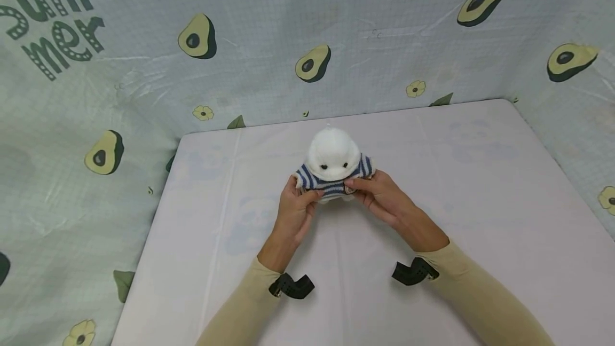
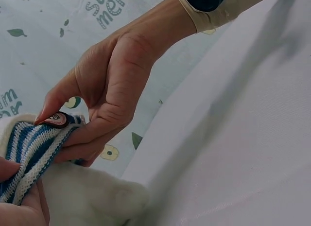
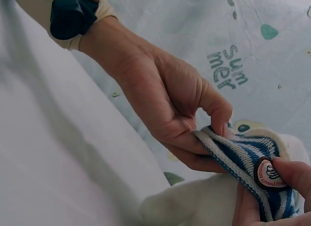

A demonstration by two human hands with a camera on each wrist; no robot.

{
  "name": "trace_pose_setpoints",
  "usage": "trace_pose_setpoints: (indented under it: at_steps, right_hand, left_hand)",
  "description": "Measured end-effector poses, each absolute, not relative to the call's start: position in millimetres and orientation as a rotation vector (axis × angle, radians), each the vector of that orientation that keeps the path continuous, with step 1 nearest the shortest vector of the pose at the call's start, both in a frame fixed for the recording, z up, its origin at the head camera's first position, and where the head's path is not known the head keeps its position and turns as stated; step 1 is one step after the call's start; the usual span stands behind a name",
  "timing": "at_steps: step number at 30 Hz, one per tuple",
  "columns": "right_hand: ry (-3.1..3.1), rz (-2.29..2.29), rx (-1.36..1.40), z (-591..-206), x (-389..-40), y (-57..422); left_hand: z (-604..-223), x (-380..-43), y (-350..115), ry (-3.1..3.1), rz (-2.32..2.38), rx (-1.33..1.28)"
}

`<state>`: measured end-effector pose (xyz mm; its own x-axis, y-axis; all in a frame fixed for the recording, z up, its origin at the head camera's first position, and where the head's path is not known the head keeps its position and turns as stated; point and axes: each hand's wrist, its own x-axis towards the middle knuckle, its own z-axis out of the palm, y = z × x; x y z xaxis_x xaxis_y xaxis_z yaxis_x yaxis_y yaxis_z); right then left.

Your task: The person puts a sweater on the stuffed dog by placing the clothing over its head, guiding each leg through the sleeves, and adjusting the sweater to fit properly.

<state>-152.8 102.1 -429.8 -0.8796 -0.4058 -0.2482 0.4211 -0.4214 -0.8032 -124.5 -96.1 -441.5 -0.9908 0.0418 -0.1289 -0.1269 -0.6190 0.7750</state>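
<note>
A white plush toy [image 1: 333,152] with small dark eyes faces me, dressed in a blue-and-white striped knitted sweater [image 1: 309,178]. My left hand [image 1: 296,211] pinches the sweater's lower edge on one side, thumb in front. On the other side my right hand [image 1: 386,196] pinches the same edge, its thumb against a round badge [image 3: 270,173]. Across in the left wrist view, the right hand [image 2: 119,85] has its fingers under the fabric. The left hand [image 3: 165,95] does likewise in the right wrist view. Below the hem shows a white plush limb [image 2: 97,194].
The toy is over a white-covered table [image 1: 269,159]. Behind it and at both sides hangs a pale sheet [image 1: 259,25] printed with avocados, flowers and lettering. Black wrist mounts [image 1: 294,286] sit on both beige sleeves [image 1: 480,287].
</note>
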Motion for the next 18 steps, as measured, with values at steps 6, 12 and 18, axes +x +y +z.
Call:
trace_pose_setpoints:
  at_steps: [6,12,18]
  right_hand:
    - [1.3,-2.31,0.02,-432,-153,101]
    - [1.299,-2.292,-0.021,-433,-154,103]
    - [1.202,-2.297,0.031,-432,-160,116]
  left_hand:
    - [-444,-125,-95,1.356,2.726,-0.184]
    - [-446,-124,-96,1.367,2.703,-0.179]
    - [-449,-123,-106,1.281,2.694,-0.082]
